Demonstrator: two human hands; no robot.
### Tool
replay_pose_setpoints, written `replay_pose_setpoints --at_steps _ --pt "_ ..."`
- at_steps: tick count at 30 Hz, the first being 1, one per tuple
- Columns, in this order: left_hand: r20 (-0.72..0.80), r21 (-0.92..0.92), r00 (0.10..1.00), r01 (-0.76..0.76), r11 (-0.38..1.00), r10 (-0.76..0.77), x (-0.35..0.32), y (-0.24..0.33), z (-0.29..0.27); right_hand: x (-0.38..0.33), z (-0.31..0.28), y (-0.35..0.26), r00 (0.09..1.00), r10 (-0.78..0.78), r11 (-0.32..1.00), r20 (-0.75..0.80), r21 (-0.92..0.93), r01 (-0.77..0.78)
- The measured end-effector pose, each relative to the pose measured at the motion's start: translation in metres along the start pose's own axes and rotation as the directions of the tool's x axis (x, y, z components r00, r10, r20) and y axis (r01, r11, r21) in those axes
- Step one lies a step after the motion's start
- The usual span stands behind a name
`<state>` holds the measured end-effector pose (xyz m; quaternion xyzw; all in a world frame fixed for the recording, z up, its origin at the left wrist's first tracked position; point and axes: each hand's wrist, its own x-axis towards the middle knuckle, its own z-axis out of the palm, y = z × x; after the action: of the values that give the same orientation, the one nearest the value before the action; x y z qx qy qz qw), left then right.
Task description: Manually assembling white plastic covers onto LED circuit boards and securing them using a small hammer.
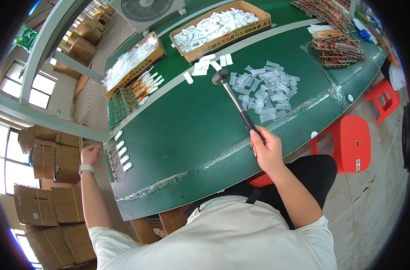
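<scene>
My right hand (267,147) is wrapped round the black grip of a mallet (235,99). The mallet reaches out over the green table (182,135), its dark head (220,76) just short of some white plastic cases (207,64). To the right of its head lies a loose pile of clear plastic pieces (268,87). My left hand (91,154) is closed, off the table's left edge; whatever its fingers may hold is hidden. Nearest to it are several white cases (122,151) in a column, wired to small green circuit boards (109,162).
Cardboard trays of white parts (254,30) and clear parts (157,51) stand at the back. Wired boards lie in bundles at left (119,105) and far right (337,48). A fan (146,9) is beyond. Red stools (351,141) stand at right; cartons (43,204) at left.
</scene>
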<state>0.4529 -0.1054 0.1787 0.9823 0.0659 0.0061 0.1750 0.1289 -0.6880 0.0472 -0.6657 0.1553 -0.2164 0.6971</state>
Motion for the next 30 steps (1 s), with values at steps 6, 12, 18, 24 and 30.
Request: replay_pose_setpoints --at_steps 6,12,18,24,30 --pt "0.063 0.311 0.906 -0.416 0.855 0.418 0.012 0.183 0.010 -0.003 -0.001 -0.002 0.995 0.092 0.920 0.034 0.378 -0.098" --pt "0.177 0.283 0.810 -0.586 0.760 0.559 0.020 0.302 0.078 0.000 -0.005 -0.014 0.981 0.191 0.876 0.031 0.445 -0.184" --pt "0.185 -0.049 0.677 -0.717 0.695 0.712 0.002 0.348 0.220 0.002 -0.005 -0.021 0.967 0.249 0.849 0.056 0.468 -0.245" --pt "0.271 0.163 0.658 -0.751 0.640 0.703 -0.034 0.383 0.258 -0.001 -0.006 -0.018 0.967 0.238 0.877 0.093 0.407 -0.255" --pt "0.238 0.015 0.595 -0.792 0.610 0.767 -0.045 0.385 0.260 -0.001 -0.006 -0.020 0.962 0.250 0.869 0.107 0.414 -0.271"
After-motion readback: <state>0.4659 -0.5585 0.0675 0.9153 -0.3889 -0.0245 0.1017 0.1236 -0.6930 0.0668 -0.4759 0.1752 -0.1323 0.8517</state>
